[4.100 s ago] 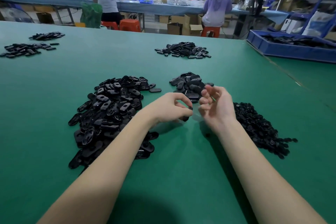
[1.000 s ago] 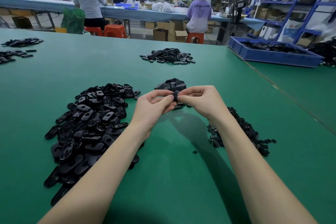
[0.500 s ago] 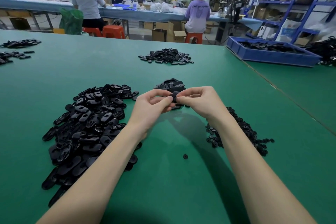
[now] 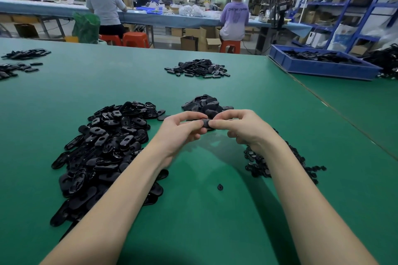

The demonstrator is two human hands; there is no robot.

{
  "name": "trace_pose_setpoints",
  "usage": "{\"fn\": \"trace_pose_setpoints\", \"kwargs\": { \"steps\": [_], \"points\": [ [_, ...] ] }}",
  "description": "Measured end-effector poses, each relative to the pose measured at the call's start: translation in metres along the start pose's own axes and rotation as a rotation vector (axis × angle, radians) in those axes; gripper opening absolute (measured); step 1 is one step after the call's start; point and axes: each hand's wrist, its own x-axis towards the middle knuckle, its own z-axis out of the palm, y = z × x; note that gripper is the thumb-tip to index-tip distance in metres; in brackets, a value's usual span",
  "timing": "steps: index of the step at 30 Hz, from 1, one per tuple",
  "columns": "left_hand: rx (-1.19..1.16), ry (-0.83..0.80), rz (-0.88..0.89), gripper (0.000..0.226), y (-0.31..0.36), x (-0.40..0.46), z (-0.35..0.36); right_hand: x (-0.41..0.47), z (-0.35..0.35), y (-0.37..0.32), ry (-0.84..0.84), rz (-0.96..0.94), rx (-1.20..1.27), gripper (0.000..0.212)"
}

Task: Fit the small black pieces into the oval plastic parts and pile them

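Both hands, left [image 4: 183,129] and right [image 4: 239,128], pinching one oval part [image 4: 207,123] just before the small finished pile [image 4: 206,103]. Far more left: big unfitted heap [image 4: 103,148] left of it, small pieces [image 4: 277,161] right.

Landmark: the stray small black piece [image 4: 219,187] is lying alone on the green table [image 4: 193,232].
Left of it: the big heap of oval parts [image 4: 103,146] is blocking the way, under the left forearm.
Right of it: the heap of small pieces [image 4: 280,161] is filling the mat beside the right forearm.
Beyond it: both hands, left hand [image 4: 178,133] and right hand [image 4: 245,129], are meeting above the mat; the finished pile [image 4: 206,103] is sitting just behind them.
Nearer than it: bare mat is running between the forearms.
Far right: the blue tray [image 4: 323,69] is standing well apart.
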Motion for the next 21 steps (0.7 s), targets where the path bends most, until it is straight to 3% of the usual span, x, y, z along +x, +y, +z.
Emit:
{"fn": "trace_pose_setpoints", "kwargs": {
  "steps": [8, 21],
  "points": [
    [0.021, 0.029, -0.031, 0.012, -0.004, 0.002, 0.001, 0.002, 0.003, 0.002, -0.042, -0.012, 0.001, 0.011],
    [0.222, 0.088, -0.022, 0.014, -0.015, 0.004, 0.003, 0.011, 0.013, 0.015, 0.068, -0.063, -0.154, 0.013]
  ]
}}
